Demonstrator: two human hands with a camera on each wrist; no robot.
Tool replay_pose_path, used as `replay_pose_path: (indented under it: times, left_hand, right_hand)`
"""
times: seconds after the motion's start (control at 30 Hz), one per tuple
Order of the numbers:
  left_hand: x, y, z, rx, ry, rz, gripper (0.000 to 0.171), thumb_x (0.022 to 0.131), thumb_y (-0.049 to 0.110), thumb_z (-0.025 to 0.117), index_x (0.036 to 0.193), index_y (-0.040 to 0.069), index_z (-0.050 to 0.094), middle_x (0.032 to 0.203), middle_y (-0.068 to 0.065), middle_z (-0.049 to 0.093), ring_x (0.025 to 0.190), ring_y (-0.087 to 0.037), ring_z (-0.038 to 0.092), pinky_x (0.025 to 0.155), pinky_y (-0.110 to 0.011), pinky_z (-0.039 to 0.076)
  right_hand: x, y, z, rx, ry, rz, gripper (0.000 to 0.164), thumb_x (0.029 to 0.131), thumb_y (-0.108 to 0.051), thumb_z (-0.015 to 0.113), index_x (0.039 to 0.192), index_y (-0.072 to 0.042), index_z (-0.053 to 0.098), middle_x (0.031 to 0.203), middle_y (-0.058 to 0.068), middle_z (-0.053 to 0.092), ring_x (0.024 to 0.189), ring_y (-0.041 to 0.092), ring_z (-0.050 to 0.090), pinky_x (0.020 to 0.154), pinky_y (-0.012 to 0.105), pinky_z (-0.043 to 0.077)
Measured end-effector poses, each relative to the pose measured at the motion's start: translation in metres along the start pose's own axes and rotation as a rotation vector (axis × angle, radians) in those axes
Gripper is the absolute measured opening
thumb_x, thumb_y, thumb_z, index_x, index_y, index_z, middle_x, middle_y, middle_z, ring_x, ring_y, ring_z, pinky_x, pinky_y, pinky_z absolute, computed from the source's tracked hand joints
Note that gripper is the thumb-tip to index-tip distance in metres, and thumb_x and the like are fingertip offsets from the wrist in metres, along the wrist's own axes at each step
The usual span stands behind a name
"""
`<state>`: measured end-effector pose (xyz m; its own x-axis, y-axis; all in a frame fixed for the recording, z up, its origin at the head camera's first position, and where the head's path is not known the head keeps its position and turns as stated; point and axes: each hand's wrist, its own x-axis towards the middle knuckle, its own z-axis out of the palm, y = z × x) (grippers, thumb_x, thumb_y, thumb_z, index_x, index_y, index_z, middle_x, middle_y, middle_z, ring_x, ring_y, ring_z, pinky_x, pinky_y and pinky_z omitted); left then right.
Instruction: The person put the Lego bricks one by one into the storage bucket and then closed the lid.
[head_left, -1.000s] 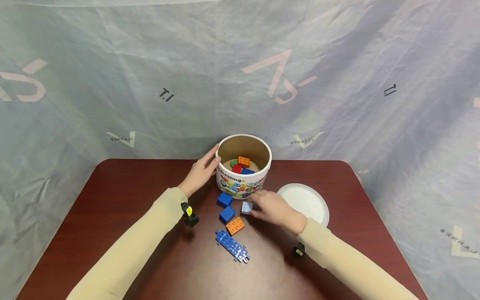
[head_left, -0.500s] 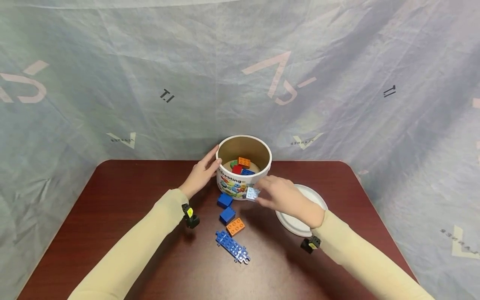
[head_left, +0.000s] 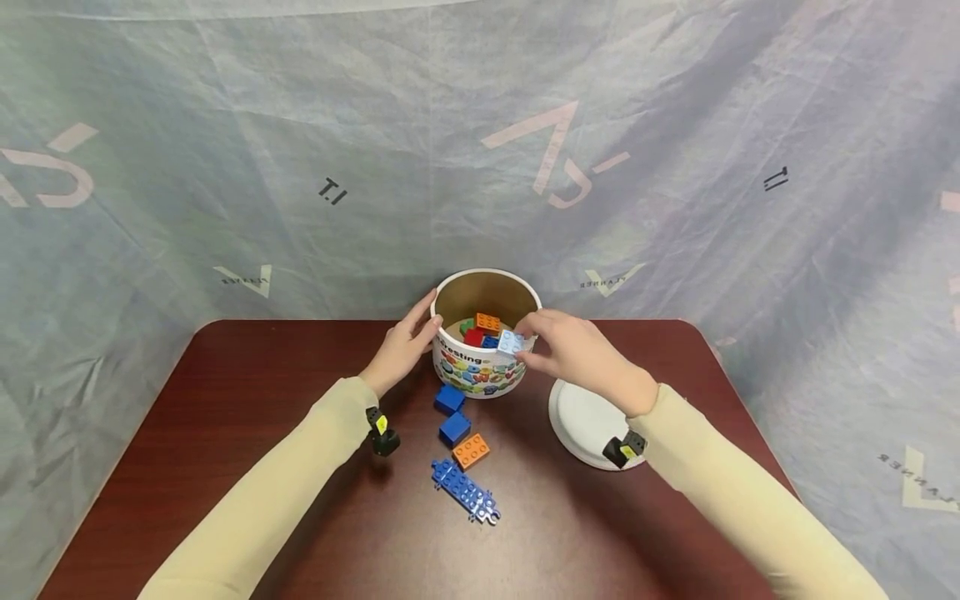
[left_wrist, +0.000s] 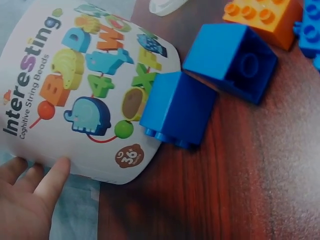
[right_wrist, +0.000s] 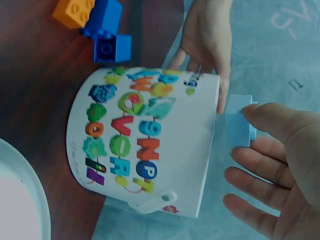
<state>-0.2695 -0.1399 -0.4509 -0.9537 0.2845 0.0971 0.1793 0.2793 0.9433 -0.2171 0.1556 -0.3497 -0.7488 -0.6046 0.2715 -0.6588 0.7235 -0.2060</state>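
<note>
My right hand [head_left: 581,350] pinches a light-blue toy brick [head_left: 510,342] between thumb and fingers, at the front right rim of a white printed bucket [head_left: 480,371]. In the right wrist view that brick [right_wrist: 239,120] is just beyond the bucket's rim, studs toward the palm. My left hand [head_left: 401,350] rests against the bucket's left side, fingers fairly straight and thumb near the rim. In the left wrist view its fingers [left_wrist: 52,182] touch the printed wall. Inside the bucket lie an orange brick [head_left: 488,322], a red brick [head_left: 473,337], a blue brick and a green piece.
Two blue bricks [head_left: 454,429], an orange brick [head_left: 471,452] and a long blue toy base [head_left: 465,492] lie on the dark red table [head_left: 300,417] in front of the bucket. A white round lid [head_left: 585,421] lies at right, partly under the right forearm. Grey printed sheeting [head_left: 375,167] hangs behind.
My right hand has lifted the light-blue brick from the table up to the bucket's rim. The left hand stays at the bucket, and the loose bricks have not moved.
</note>
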Motion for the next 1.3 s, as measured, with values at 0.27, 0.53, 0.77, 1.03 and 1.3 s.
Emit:
replay_pose_path:
  times: [0.27,0.53,0.77,1.03,1.3]
  left_hand:
    - [-0.001,0.005,0.000,0.012,0.026,0.004,0.063,0.111,0.037,0.051,0.168,0.034,0.022,0.170,-0.010,0.029,0.147,-0.032,0.045,0.104,-0.050,0.052]
    - [0.000,0.001,0.000,0.026,0.029,-0.003,0.063,0.112,0.034,0.050,0.168,0.035,0.020,0.170,-0.010,0.029,0.147,-0.031,0.045,0.105,-0.049,0.051]
    - [-0.003,0.002,0.001,0.027,0.037,0.000,0.062,0.112,0.032,0.050,0.168,0.035,0.022,0.170,-0.009,0.029,0.147,-0.033,0.045,0.105,-0.050,0.051]
    - [-0.004,0.002,0.002,0.027,0.037,0.000,0.062,0.113,0.031,0.048,0.169,0.029,0.020,0.170,-0.014,0.028,0.146,-0.036,0.045,0.106,-0.054,0.049]
    - [-0.005,0.005,0.002,0.002,0.039,-0.007,0.061,0.113,0.026,0.046,0.169,0.023,0.021,0.168,-0.020,0.029,0.146,-0.040,0.044,0.105,-0.058,0.050]
  right_hand:
    - [0.022,0.010,-0.010,-0.024,0.005,0.003,0.029,0.091,-0.024,0.082,0.113,-0.008,0.071,0.103,0.007,0.072,0.083,0.020,0.065,0.069,0.039,0.057]
    - [0.038,0.015,-0.015,-0.048,-0.006,0.034,0.028,0.093,-0.025,0.080,0.115,-0.009,0.070,0.101,0.006,0.069,0.082,0.021,0.061,0.068,0.041,0.055]
    - [0.049,0.020,-0.011,-0.031,0.009,0.047,0.028,0.094,-0.026,0.078,0.115,-0.009,0.070,0.104,0.006,0.069,0.088,0.023,0.064,0.075,0.045,0.056]
    - [0.065,0.023,-0.007,-0.037,-0.027,0.057,0.028,0.094,-0.025,0.078,0.114,-0.007,0.068,0.107,0.009,0.071,0.092,0.026,0.066,0.078,0.046,0.056]
    - [0.075,0.025,-0.004,-0.043,-0.041,0.058,0.028,0.094,-0.025,0.077,0.114,-0.006,0.068,0.108,0.010,0.070,0.094,0.027,0.066,0.081,0.046,0.057]
